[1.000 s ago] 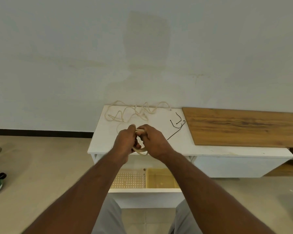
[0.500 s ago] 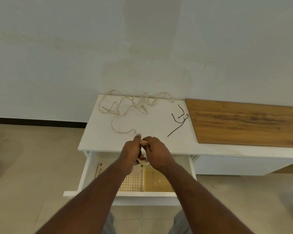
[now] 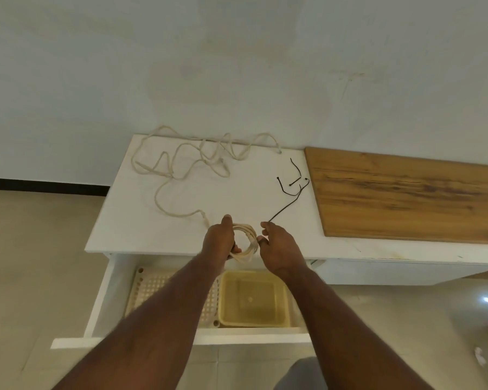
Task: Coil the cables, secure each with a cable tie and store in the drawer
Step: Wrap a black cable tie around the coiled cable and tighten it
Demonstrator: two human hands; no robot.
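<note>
My left hand (image 3: 219, 243) grips a small coil of cream cable (image 3: 248, 240) over the front edge of the white cabinet top (image 3: 237, 192). Just right of the coil, my right hand (image 3: 279, 246) has its fingers apart, and its thumb tip touches the coil's rim. A second cream cable (image 3: 181, 164) lies loose and tangled at the back left of the top. Three black cable ties (image 3: 292, 187) lie to the right; the longest one ends by my right index fingertip. The drawer (image 3: 181, 339) below stands pulled out.
In the drawer sit a yellow plastic bin (image 3: 254, 299) and, to its left, a perforated cream tray (image 3: 152, 288). A wooden board (image 3: 406, 198) covers the right part of the cabinet top. Tiled floor lies on both sides.
Both hands were clasped together on the coil. Now my right hand has opened and drawn slightly right, so the coil shows as a ring in my left hand. The view has tilted down over the drawer.
</note>
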